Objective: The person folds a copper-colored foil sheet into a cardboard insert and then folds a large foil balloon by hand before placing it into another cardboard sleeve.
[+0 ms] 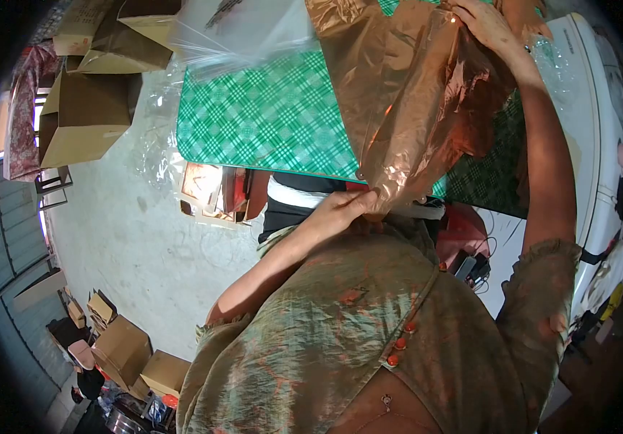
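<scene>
A shiny, copper-coloured film sheet (413, 101) stretches across the table in folds, and a long fold runs between my two hands. My left hand (344, 210) is closed on its near end, just in front of my body, with thumb and fingers pinched together. At the far end my right hand (481, 25) is closed on the same sheet, its fingertips partly cut off by the frame's top. Beneath lies a green checked tablecloth (261, 119). To the left, a stack of clear plastic sheets or bags (246, 32) covers the cloth's far corner.
Open cardboard boxes (87, 108) stand at the far left. More boxes (123, 351) sit on the floor at lower left. A white appliance or cabinet (579, 87) borders the table's right. Below the table edge is a box with reddish items (217, 188).
</scene>
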Motion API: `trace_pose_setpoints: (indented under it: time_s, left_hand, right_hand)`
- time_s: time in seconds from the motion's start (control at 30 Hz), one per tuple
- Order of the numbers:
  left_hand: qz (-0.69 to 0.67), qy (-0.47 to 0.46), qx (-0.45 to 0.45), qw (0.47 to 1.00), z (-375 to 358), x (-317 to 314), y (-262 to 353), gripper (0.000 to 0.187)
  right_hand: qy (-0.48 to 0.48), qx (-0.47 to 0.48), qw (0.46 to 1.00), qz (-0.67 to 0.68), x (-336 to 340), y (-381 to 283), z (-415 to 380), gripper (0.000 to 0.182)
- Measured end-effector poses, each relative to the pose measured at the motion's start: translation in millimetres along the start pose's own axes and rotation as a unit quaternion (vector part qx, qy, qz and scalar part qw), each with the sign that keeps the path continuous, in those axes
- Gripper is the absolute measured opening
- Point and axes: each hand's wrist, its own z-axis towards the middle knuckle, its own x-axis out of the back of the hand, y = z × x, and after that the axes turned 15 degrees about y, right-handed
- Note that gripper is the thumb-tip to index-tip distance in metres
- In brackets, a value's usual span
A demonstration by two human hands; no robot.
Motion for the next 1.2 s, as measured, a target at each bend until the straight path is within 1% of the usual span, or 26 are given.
trace_pose_setpoints:
  time_s: [0.07,0.13,0.17,0.2,0.23,0.27,0.37,0.4,0.5,0.67,0.87,0.97,1.0,1.1,1.13,1.2]
  left_hand:
    - [0.037,0.037,-0.061,0.997,-6,2,-4,0.041]
    - [0.146,0.089,-0.121,0.978,-21,8,12,0.03]
    - [0.199,0.151,-0.217,0.944,-27,7,15,0.024]
    - [0.248,0.211,-0.309,0.894,-34,6,16,0.018]
    - [0.293,0.268,-0.396,0.828,-38,6,17,0.013]
    - [0.319,0.283,-0.464,0.776,-36,8,17,0.017]
    - [0.386,0.291,-0.581,0.654,-26,12,33,0.024]
    - [0.407,0.289,-0.597,0.628,-20,13,29,0.032]
    - [0.43,0.273,-0.629,0.587,-6,20,23,0.035]
    - [0.436,0.262,-0.633,0.583,0,27,20,0.037]
    - [0.431,0.261,-0.628,0.594,1,24,22,0.036]
    - [0.426,0.265,-0.632,0.591,4,22,25,0.034]
    - [0.425,0.268,-0.634,0.588,5,21,24,0.034]
    - [0.417,0.276,-0.642,0.582,7,19,26,0.03]
    - [0.417,0.277,-0.644,0.579,7,19,26,0.03]
    - [0.414,0.28,-0.65,0.573,8,19,24,0.03]
  right_hand:
    - [-0.013,0.006,1.0,-0.005,4,-3,2,0.025]
    - [-0.004,0.011,1.0,0.006,5,-4,2,0.024]
    - [0.001,0.014,1.0,0.012,5,-5,2,0.024]
    - [0.0,0.013,1.0,0.013,5,-6,2,0.024]
    - [0.0,0.014,1.0,0.015,4,-6,3,0.024]
    - [-0.001,0.014,1.0,0.017,4,-7,4,0.024]
    - [-0.011,0.005,1.0,0.007,2,-7,6,0.024]
    - [-0.015,0.0,1.0,0.005,1,-8,7,0.025]
    - [-0.022,-0.013,1.0,0.0,2,-9,8,0.025]
    - [-0.002,-0.005,1.0,0.001,0,-9,7,0.026]
    - [-0.039,-0.024,0.999,-0.008,6,-13,9,0.027]
    - [-0.068,-0.037,0.997,0.023,-19,29,11,0.028]
    - [-0.073,-0.058,0.995,0.033,-19,24,10,0.028]
    - [-0.017,0.021,1.0,-0.003,-11,4,11,0.027]
    - [-0.035,0.01,0.999,-0.003,-12,4,13,0.025]
    - [-0.03,0.0,1.0,-0.006,-11,-1,14,0.023]
